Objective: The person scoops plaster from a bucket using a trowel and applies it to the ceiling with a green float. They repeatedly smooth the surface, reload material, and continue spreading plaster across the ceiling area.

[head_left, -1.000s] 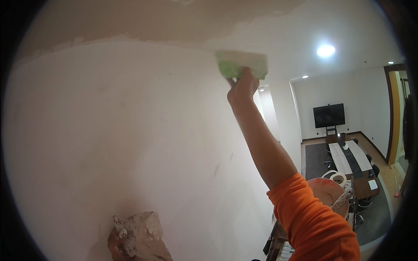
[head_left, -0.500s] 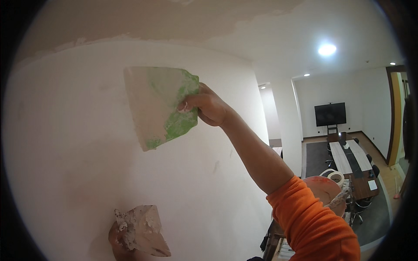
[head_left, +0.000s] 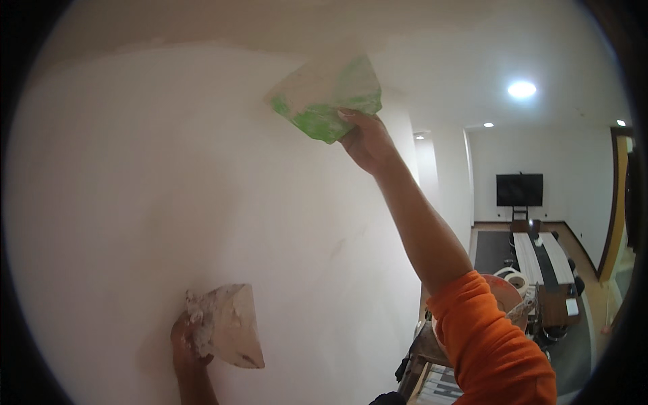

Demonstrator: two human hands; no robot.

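Note:
My right hand [head_left: 368, 140] is closed on a broad green plastic putty spreader [head_left: 324, 101] smeared with pale filler, thumb on its near face. The spreader is raised to the top of the white wall [head_left: 290, 223], where it meets the ceiling [head_left: 223, 23]; whether its far edge touches I cannot tell. Low on the left, my left hand [head_left: 185, 341] grips a second putty spreader [head_left: 233, 327], its blade coated in filler with a thick lump near the hand. An orange sleeve [head_left: 493, 344] covers my right upper arm.
Beside my right arm stand a pinkish bucket [head_left: 509, 290] and a roll of tape [head_left: 517, 281] on a raised support [head_left: 432, 351]. Beyond are a long conference table [head_left: 560, 297] with chairs and a screen on a stand [head_left: 519, 190]. A ceiling light [head_left: 522, 90] shines at the upper right.
My right hand has lifted the green spreader up and rightward, turning its blade toward the ceiling. My left hand has risen a little with its spreader. The view has shifted slightly.

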